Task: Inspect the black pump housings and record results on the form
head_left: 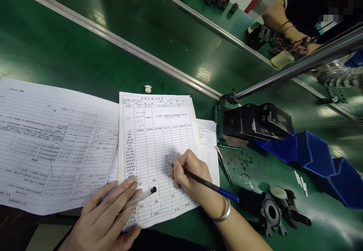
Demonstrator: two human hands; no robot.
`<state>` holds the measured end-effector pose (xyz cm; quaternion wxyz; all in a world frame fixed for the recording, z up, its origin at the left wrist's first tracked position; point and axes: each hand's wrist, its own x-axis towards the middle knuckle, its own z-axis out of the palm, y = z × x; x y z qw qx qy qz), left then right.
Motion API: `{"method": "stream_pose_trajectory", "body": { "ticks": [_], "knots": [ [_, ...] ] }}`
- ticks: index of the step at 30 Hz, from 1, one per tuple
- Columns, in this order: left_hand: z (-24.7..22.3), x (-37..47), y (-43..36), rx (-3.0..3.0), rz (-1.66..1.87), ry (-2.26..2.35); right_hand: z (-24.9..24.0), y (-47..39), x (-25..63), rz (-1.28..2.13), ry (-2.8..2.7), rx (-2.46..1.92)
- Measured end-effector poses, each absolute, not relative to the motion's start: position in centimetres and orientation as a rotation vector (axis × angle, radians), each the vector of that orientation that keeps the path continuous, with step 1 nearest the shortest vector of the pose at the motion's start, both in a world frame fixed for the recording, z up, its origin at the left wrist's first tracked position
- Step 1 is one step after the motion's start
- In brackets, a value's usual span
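My right hand (194, 175) is closed around a black pen (202, 180) with a blue end. Its tip touches a cell of the printed form (161, 141), beside some handwriting. A silver bangle (224, 211) circles my right wrist. On the form's lower left edge my left hand (110, 209) lies palm down, its fingers stretched out. Between those fingers it holds a second pen (143, 197) with a clear barrel and a black end; part of that pen is hidden by the fingers. More sheets show under the form, and a turned-over printed page (56, 141) spreads to the left.
A small white lump (148, 89) sits beyond the form. Right of it are tweezers (225, 168), black blocks (255, 120) on a green stand, blue bins (319, 156) and a black motor housing (262, 209). Across the metal rail, a co-worker's hands (297, 41) handle parts.
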<state>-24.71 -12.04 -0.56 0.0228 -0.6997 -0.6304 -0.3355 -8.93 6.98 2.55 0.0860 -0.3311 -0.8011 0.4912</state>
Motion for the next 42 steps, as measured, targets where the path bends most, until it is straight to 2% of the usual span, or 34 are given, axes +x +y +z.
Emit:
{"method": "stream_pose_trajectory", "body": {
  "ticks": [11, 42],
  "knots": [
    [-0.48, -24.54, -11.92, -2.128, -1.079, -1.959, 2.10, 6.53, -8.18, 1.319, -2.364, -0.962],
    [-0.23, -24.37, -11.71, -2.089, -1.114, -1.977, 2.00, 6.68, -8.48, 1.370, -2.337, -0.999]
  ]
}}
